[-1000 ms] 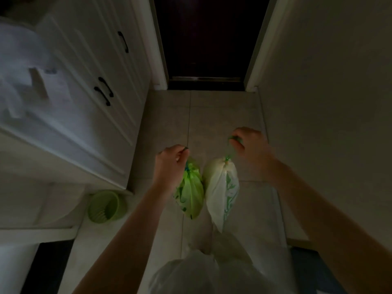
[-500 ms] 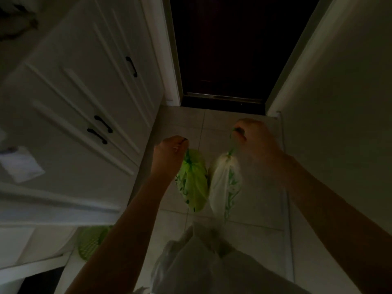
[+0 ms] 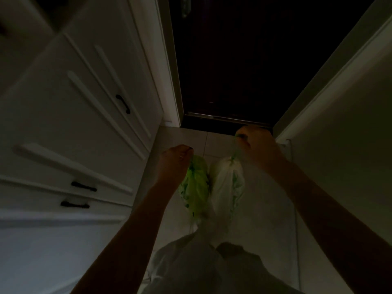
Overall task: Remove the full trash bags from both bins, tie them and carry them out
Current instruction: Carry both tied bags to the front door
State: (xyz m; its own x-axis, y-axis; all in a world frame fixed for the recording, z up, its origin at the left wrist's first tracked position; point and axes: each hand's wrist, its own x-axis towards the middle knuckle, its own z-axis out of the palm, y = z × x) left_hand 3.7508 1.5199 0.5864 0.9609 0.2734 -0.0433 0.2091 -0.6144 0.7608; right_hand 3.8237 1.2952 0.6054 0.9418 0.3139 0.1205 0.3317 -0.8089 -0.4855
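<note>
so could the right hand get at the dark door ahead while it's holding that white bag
Probably not freely. The right hand is closed on the white plastic trash bag, and the left hand holds the green plastic trash bag. Nothing stands between the hands and the dark door, whose handle is not clearly visible.

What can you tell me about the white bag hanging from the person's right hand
The white bag looks like thin, slightly see-through plastic with faint green print. It is bulging, its neck gathered and closed by a green tie that runs up into the closed right hand. It hangs off the tiled floor with its bottom narrowing to a point, right beside the green bag; whether the two touch is unclear in the dim light. It is close to the dark door ahead.
</note>
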